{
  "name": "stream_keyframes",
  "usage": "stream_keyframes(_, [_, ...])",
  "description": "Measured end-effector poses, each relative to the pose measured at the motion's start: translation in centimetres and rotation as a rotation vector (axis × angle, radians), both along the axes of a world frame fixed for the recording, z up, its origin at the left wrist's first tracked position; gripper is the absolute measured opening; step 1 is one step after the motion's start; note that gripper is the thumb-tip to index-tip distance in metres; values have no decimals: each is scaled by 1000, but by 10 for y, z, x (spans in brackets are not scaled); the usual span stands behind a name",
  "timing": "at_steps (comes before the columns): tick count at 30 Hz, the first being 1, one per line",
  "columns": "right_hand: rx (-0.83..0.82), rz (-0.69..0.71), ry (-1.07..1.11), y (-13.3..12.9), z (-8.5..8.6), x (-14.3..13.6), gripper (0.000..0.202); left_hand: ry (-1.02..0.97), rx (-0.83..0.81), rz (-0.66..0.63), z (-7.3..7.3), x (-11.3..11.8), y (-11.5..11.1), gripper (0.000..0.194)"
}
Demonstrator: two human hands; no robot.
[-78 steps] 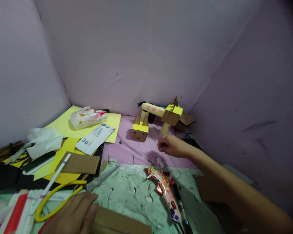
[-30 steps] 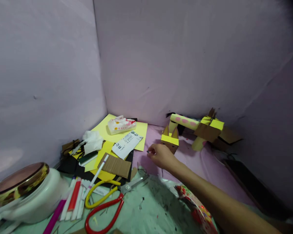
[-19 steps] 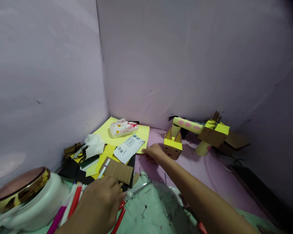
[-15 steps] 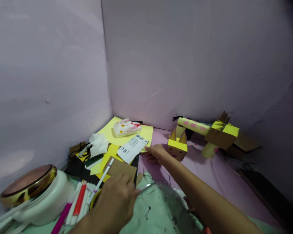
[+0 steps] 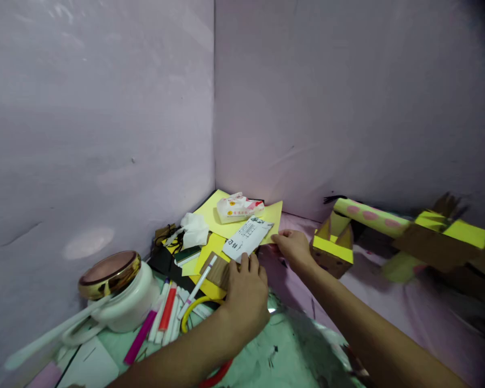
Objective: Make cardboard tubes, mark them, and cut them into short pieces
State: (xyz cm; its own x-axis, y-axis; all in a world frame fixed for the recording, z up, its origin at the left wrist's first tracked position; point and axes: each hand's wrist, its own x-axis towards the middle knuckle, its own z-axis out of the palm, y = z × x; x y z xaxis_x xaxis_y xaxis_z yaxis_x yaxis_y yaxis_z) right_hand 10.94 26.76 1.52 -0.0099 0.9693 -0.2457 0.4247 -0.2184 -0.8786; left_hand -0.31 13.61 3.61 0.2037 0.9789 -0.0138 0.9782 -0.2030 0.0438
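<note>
My right hand (image 5: pixel 295 248) pinches the right corner of a large yellow paper sheet (image 5: pixel 210 213), which lifts a little at that side. My left hand (image 5: pixel 248 293) lies with its fingers stretched forward over the right end of a small brown cardboard piece (image 5: pixel 217 271), at the lower edge of a white printed paper (image 5: pixel 242 242). Its fingertips seem to touch these; nothing shows in its grip. A tissue pack (image 5: pixel 238 209) rests on the yellow sheet, with the white paper in front of it.
Left stand a white pot with a gold-rimmed bowl (image 5: pixel 109 275) and several markers (image 5: pixel 167 312). A crumpled tissue (image 5: pixel 194 230) lies on black paper. Yellow scissors handles (image 5: pixel 189 312) are beside my left forearm. At right are a cardboard animal head box (image 5: pixel 332 250) and a spotted paper tube (image 5: pixel 369 216).
The view has swung left, so everything sits further right. My left hand has reached forward from beside the markers to the white paper. The yellow sheet's right corner is lifted in my right hand.
</note>
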Motion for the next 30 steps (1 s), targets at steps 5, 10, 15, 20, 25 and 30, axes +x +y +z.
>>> stream_keyframes(5, [109, -62, -11, -1, 16, 3, 32, 4, -26, 99, -4, -4, 5, 70])
stream_keyframes(10, [153, -101, -34, -6, 42, 13, 31, -10, -10, 154, -3, -6, 6, 60])
stream_keyframes(15, [176, -140, -47, -3, 73, 23, 30, -10, 19, 168, -6, -8, 8, 59])
stream_keyframes(20, [120, -104, -48, 0, 92, 30, 31, -12, 35, 171, -8, -10, 9, 55])
stream_keyframes(25, [-80, -29, -71, -14, 78, 31, 32, -22, 31, 180, -6, -12, 9, 51])
stream_keyframes(30, [-142, -36, -70, -13, 62, 27, 33, -28, 24, 189, -4, -12, 11, 51])
